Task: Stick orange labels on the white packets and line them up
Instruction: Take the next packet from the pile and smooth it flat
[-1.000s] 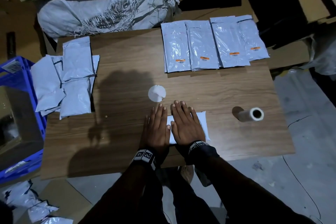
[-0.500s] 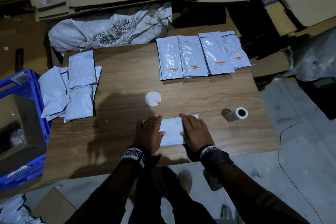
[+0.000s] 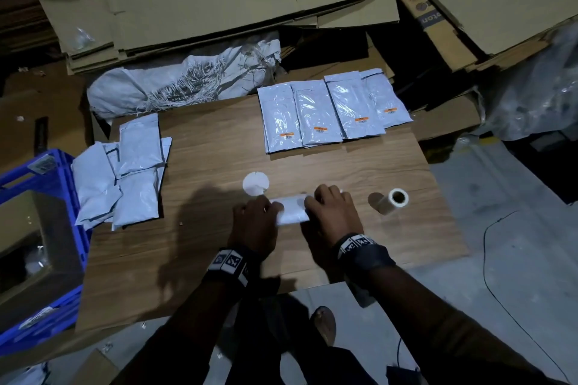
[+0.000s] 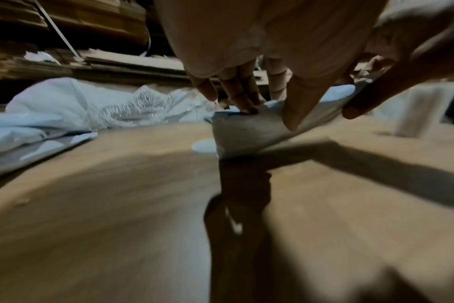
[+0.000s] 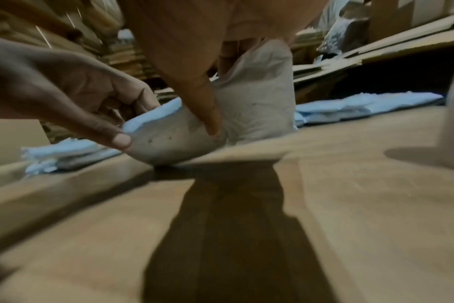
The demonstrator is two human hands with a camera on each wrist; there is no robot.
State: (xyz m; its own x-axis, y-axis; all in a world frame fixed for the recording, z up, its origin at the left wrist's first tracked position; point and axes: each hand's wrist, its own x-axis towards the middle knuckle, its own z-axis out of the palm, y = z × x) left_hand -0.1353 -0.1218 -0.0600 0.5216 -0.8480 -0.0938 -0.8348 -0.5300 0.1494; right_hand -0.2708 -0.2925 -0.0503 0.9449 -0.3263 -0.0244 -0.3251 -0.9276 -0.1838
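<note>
Since the earlier frames, where our palms lay flat on the white packet (image 3: 292,209), both hands have curled in on its ends and tipped its near side up off the wooden table (image 3: 359,166); the head view has also swung, showing more of the flattened cardboard (image 3: 219,0) along the top of the frame. Our left hand (image 3: 255,222) pinches the packet's left end, thumb on the near face and fingers on the far face; our right hand (image 3: 333,214) grips the right end the same way. The packet sits low in the centre of the head view, just below a round white disc (image 3: 256,183). Four labelled packets (image 3: 331,114) lie overlapping in a row at upper right, each with an orange label (image 3: 319,128); the unlabelled pile (image 3: 125,172) waits at mid left; a white roll (image 3: 393,199) stands at right. We judge the step in hand to be readying this packet for labelling; no label shows on it. Next, we judge, comes an orange label, then a place in the row.
</note>
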